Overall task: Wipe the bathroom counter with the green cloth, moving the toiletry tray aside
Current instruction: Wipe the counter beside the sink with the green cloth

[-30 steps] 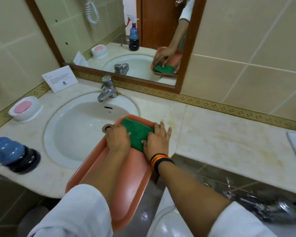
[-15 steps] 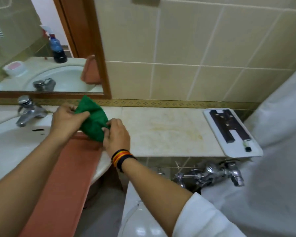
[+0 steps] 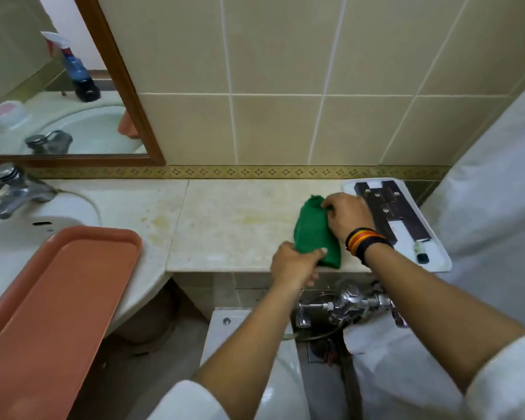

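**Caller:** Both hands travel right since the earlier frame, carrying the crumpled green cloth (image 3: pixel 315 234) off the sink side and down onto the pale stone desk (image 3: pixel 237 225), close to the white rectangular toiletry tray (image 3: pixel 437 237) with its dark fittings.

**Analyst:** And the grips? The left hand (image 3: pixel 294 263) is clenched on the cloth's near edge, right at the desk's front lip. The right hand (image 3: pixel 347 215), the one with the striped wristbands, pinches the far end.

**Caller:** So the cloth is bunched between them, lying on the desk just beside the tray's left edge.

**Analyst:** I judge this as the very start of the wipe. Yellowish stains show across the middle of the stone, between the cloth and the round white basin (image 3: pixel 19 234), so that stretch looks unwiped.

**Caller:** What about the toiletry tray?

**Analyst:** It sits at the desk's right end against the tiled wall, one corner hanging past the front edge. It does not look moved aside yet, so the patch beneath it is left to do.

**Caller:** And the long terracotta plastic tray (image 3: pixel 58 298) rests across the basin, well apart from the hands.

**Analyst:** Nearly everything remains: spread the cloth, sweep the stone, shift the white tray.
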Action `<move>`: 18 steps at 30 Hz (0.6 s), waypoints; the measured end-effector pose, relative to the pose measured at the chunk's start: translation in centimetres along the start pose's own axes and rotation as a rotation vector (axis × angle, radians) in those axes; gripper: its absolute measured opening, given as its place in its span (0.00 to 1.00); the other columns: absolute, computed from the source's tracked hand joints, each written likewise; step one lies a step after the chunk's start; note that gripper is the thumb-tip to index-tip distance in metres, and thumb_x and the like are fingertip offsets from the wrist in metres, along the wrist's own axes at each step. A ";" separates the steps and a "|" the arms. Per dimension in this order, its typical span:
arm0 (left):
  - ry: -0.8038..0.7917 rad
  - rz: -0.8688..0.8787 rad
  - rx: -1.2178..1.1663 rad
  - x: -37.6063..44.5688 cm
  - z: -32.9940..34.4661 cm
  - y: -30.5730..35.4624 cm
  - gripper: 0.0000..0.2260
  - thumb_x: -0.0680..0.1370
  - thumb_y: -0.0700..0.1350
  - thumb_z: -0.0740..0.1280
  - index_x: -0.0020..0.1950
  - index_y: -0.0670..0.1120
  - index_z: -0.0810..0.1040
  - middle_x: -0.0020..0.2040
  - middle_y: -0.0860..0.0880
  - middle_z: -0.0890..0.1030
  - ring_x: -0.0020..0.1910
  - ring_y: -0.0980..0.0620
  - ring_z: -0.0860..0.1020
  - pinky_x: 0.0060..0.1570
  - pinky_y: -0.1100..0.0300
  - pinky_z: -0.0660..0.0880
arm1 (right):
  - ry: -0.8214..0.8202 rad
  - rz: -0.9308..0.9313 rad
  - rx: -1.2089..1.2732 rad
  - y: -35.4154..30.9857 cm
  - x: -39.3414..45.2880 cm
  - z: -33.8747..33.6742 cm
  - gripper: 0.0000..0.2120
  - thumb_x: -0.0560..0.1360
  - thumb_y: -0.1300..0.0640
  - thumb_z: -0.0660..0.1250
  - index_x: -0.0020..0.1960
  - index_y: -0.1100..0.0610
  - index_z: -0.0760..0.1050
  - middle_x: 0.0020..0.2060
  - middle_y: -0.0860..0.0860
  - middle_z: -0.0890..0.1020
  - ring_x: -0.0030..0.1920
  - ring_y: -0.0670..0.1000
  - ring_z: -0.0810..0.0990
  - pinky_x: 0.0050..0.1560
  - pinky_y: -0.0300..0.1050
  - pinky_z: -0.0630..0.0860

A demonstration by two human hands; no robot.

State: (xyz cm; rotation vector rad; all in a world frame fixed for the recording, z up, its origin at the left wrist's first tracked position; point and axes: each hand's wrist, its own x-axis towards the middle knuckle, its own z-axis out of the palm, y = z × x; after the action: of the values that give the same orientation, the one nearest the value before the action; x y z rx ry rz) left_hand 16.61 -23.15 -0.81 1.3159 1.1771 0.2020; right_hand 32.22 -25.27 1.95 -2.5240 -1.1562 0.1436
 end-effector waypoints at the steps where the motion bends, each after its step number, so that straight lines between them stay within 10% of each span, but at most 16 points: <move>1: 0.076 0.023 0.158 -0.1 0.8 -0.9 0.21 0.73 0.61 0.74 0.53 0.45 0.79 0.44 0.48 0.86 0.43 0.43 0.87 0.44 0.51 0.84 | -0.056 0.026 0.038 0.3 -0.4 1.0 0.16 0.79 0.62 0.63 0.63 0.58 0.82 0.62 0.60 0.84 0.63 0.63 0.80 0.68 0.56 0.75; 6: 0.519 0.023 0.090 -1.1 -2.1 -6.3 0.21 0.84 0.61 0.57 0.43 0.48 0.78 0.40 0.50 0.81 0.43 0.45 0.81 0.44 0.52 0.77 | -0.235 0.031 -0.065 -0.1 -3.4 7.9 0.34 0.85 0.40 0.50 0.84 0.59 0.55 0.84 0.61 0.52 0.84 0.62 0.47 0.82 0.63 0.45; 10: 0.876 0.106 0.164 0.6 -8.6 -8.9 0.17 0.87 0.53 0.54 0.54 0.44 0.78 0.42 0.48 0.77 0.49 0.39 0.80 0.44 0.52 0.71 | -0.146 0.052 -0.144 -0.7 -3.6 9.5 0.35 0.84 0.40 0.47 0.85 0.58 0.48 0.84 0.62 0.45 0.84 0.63 0.41 0.82 0.65 0.41; 14: 0.773 0.586 0.864 3.2 -14.6 -8.5 0.15 0.87 0.47 0.57 0.67 0.43 0.78 0.64 0.43 0.80 0.64 0.42 0.77 0.65 0.46 0.74 | -0.101 0.056 -0.175 0.8 -4.2 10.3 0.34 0.84 0.43 0.45 0.85 0.57 0.47 0.84 0.62 0.44 0.84 0.63 0.41 0.82 0.66 0.42; 18: 0.607 0.444 1.079 5.4 -21.2 -7.9 0.25 0.88 0.49 0.53 0.83 0.39 0.61 0.84 0.41 0.59 0.85 0.43 0.56 0.83 0.48 0.54 | -0.162 0.033 -0.209 0.4 -0.7 10.6 0.35 0.82 0.44 0.45 0.85 0.57 0.47 0.84 0.61 0.47 0.84 0.62 0.43 0.82 0.67 0.43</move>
State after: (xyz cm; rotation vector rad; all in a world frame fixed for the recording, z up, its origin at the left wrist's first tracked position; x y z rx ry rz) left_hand -0.65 -8.48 -6.18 2.5991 1.5569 0.3175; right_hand 29.50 -23.04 -8.10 -2.7588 -1.2502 0.2515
